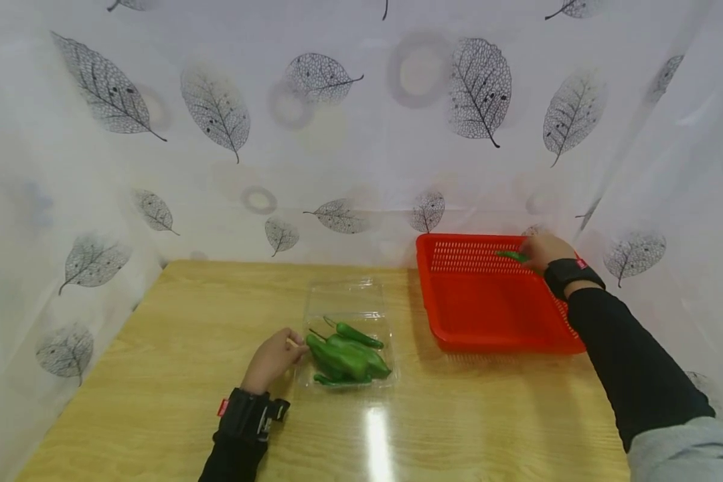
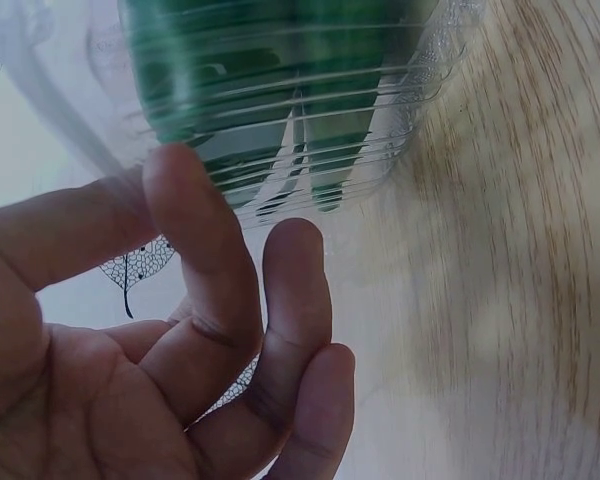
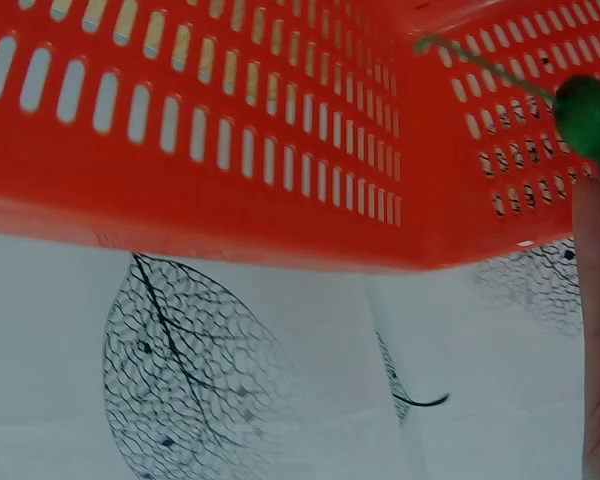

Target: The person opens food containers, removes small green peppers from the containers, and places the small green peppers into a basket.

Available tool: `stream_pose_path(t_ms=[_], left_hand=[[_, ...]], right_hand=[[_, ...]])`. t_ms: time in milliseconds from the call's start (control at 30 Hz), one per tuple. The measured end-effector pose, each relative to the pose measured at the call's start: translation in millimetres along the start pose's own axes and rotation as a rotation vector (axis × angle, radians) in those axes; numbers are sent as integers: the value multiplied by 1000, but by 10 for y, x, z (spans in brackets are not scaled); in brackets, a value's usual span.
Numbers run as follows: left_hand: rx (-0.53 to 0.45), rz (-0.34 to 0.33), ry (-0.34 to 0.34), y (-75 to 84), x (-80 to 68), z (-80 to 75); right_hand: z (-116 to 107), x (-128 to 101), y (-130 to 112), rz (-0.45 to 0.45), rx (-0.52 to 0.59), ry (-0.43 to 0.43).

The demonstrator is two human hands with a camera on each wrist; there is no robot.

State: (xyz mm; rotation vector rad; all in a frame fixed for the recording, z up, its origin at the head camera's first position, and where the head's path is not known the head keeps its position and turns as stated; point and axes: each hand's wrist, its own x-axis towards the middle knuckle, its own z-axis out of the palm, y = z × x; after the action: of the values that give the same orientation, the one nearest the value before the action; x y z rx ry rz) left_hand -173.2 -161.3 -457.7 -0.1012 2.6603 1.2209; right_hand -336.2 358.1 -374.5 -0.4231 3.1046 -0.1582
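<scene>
A slim green chili pepper (image 1: 512,256) is pinched in the right hand (image 1: 542,251) over the far-right corner of the red perforated plastic basket (image 1: 488,314), at two o'clock on the wooden counter (image 1: 156,375). At six o'clock, the left hand (image 1: 272,358), fingers loosely spread, touches the clear plastic clamshell tray (image 1: 346,301) of green peppers (image 1: 346,355).

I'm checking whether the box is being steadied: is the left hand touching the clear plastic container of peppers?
Cannot tell. In the head view the left hand sits right at the clear container's edge, with no visible gap or contact; the left wrist view is too blurred.
</scene>
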Motion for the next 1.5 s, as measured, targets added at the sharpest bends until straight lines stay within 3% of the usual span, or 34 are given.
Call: stream_pose_path(t_ms=[233,500,833,1267,1500], left_hand=[[-20,13,5,17,-43,-3],[-23,17,16,2,-40,23],[-16,23,22,-8,-39,-7],[-13,34,18,-5,-45,-3],[-16,31,11,-7,-32,2]], right_hand=[[105,-109,97,136,72,-27],[281,-155,250,317,146,-122],[471,-207,313,444,238,-194],[652,-167,442,375,158,-183],[668,-136,504,382,181,-238]])
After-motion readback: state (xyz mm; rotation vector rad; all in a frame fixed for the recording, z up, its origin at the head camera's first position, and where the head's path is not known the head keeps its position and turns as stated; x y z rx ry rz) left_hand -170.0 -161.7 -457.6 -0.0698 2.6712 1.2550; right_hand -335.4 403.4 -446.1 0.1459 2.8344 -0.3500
